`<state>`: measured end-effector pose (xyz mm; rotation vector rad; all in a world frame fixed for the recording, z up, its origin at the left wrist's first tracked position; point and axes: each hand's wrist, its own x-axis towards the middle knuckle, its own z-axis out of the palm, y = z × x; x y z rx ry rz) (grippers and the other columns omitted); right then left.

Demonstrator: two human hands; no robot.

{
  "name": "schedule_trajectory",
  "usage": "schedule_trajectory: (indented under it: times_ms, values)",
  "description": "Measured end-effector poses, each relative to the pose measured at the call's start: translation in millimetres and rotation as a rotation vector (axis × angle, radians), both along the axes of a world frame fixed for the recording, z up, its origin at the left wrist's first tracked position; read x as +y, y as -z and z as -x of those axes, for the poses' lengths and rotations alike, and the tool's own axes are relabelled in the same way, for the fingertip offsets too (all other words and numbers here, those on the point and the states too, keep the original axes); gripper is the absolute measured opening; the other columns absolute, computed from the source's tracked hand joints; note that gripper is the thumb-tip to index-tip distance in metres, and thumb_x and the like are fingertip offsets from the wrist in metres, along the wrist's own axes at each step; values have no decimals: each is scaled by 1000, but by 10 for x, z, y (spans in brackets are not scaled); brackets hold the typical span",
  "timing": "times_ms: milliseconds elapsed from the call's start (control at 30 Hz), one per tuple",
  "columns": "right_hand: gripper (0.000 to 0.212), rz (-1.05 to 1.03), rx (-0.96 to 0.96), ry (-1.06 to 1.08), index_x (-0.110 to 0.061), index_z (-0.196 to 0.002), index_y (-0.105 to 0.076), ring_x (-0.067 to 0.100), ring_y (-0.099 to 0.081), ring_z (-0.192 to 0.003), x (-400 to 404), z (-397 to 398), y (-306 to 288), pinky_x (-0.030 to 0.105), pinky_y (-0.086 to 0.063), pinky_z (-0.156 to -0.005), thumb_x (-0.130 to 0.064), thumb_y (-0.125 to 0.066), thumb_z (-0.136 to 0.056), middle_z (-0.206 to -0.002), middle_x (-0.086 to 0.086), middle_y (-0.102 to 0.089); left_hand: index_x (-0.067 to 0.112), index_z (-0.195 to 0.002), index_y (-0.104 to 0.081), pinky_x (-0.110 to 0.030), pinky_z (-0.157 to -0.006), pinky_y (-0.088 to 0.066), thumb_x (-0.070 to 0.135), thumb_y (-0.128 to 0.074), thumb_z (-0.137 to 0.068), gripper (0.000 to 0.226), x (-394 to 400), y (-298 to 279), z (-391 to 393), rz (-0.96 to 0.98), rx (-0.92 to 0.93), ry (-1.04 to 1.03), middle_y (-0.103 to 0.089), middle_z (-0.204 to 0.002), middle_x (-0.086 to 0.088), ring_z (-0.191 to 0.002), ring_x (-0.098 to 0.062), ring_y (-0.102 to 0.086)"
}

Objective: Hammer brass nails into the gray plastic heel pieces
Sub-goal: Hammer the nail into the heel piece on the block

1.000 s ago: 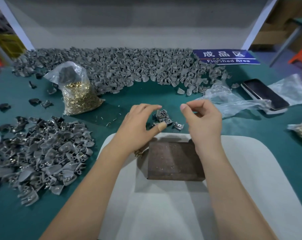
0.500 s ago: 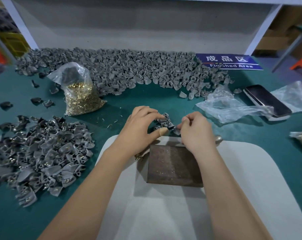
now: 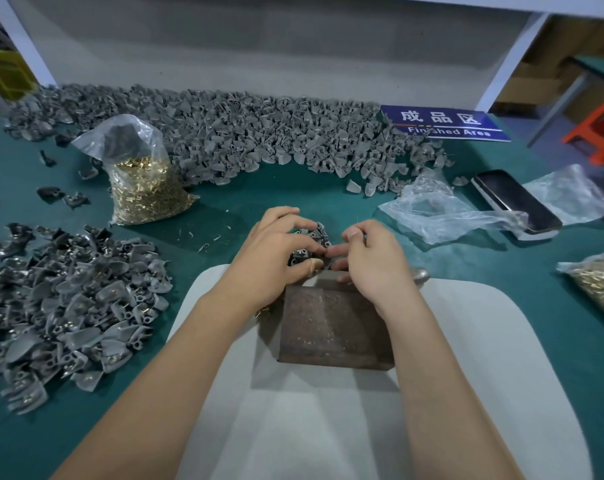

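Heel pieces (image 3: 307, 242), a small gray cluster, lie just beyond the far edge of the dark metal block (image 3: 331, 327), which sits on a pale pad (image 3: 466, 341). Both hands meet over that cluster. The left hand (image 3: 276, 258) curls its fingers around some of the pieces, a bandaged thumb (image 3: 312, 265) pressed beside them. The right hand (image 3: 369, 258) has curled fingers with fingertips touching the cluster; what it pinches I cannot tell. Left of the block lies a loose heap of gray pieces (image 3: 68, 306). Farther off, left of the block, stands a bag of brass nails (image 3: 144, 188), and beyond it a long bank of gray pieces (image 3: 259, 140).
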<state>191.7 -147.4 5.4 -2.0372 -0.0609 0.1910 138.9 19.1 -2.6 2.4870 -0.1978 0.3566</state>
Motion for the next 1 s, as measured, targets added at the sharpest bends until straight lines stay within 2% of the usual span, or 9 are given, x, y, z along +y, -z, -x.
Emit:
schedule_trajectory:
  times_ms: [167, 300, 433, 533, 600, 667, 867, 933, 1000]
  values:
    - [21, -33, 0, -15, -23, -96, -54, 18, -74, -66, -19, 11, -5, 46, -64, -65, -23, -38, -109, -79, -2, -77, 22, -102, -80, -46, -112, -35, 13, -77, -84, 21, -4, -15, 12, -2, 10, -1, -64, -129, 5, -138, -24, -38]
    - [19, -93, -21, 5, -24, -96, -54, 15, -73, -66, -28, 36, -21, 35, -58, -56, -23, -40, -108, -80, -1, -77, 21, -100, -78, -46, -111, -37, 12, -76, -85, 17, 8, -8, 4, -34, -3, 26, -64, -128, 5, -137, -23, -39]
    - [16, -227, -95, 88, -23, -95, -56, 11, -70, -65, -50, 81, -57, 29, -55, -53, -20, -46, -107, -88, 0, -73, 28, -106, -64, -32, -110, -38, 16, -66, -94, 16, -11, 0, 4, 105, -132, -47, -65, -123, 12, -133, -10, -43]
    - [11, -326, -216, 94, -18, -93, -65, 14, -72, -74, -82, 119, -99, 32, -60, -58, -10, -62, -100, -87, 4, -71, 35, -110, -52, -25, -95, -46, 22, -56, -100, 17, -73, -24, 20, 271, -163, -176, -62, -113, 19, -118, 2, -53]
    - [14, -356, -283, 33, -18, -90, -70, 15, -70, -79, -78, 143, -131, 34, -62, -62, -4, -71, -93, -84, 3, -72, 35, -109, -53, -19, -87, -45, 23, -58, -99, 17, -90, -34, 35, 296, -185, -211, -61, -105, 21, -109, 2, -56]
    - [20, -376, -316, -35, -23, -89, -75, 11, -69, -78, -62, 170, -168, 30, -62, -62, -3, -76, -89, -80, -3, -73, 32, -109, -58, -13, -84, -42, 22, -63, -96, 17, -92, -53, 52, 282, -214, -206, -61, -101, 20, -105, 2, -55]
    - [26, -352, -305, -69, -25, -98, -76, 10, -73, -82, -55, 222, -199, 25, -60, -63, 0, -70, -94, -87, -6, -76, 26, -109, -67, -8, -80, -37, 19, -68, -94, 16, -155, -77, 99, 304, -190, -178, -64, -100, 15, -100, 4, -56]
    - [30, -299, -325, -44, -33, -95, -74, 9, -71, -84, -55, 210, -195, 31, -62, -62, -4, -69, -95, -87, -12, -75, 27, -108, -66, -7, -80, -37, 19, -68, -93, 17, -158, -79, 90, 321, -176, -163, -65, -101, 14, -102, 2, -58]
    - [27, -212, -381, -43, -34, -94, -73, 7, -68, -88, -49, 183, -182, 39, -62, -69, -8, -70, -94, -89, -14, -73, 29, -107, -65, -9, -80, -39, 20, -69, -92, 18, -147, -79, 68, 322, -187, -162, -65, -101, 14, -103, -2, -60]
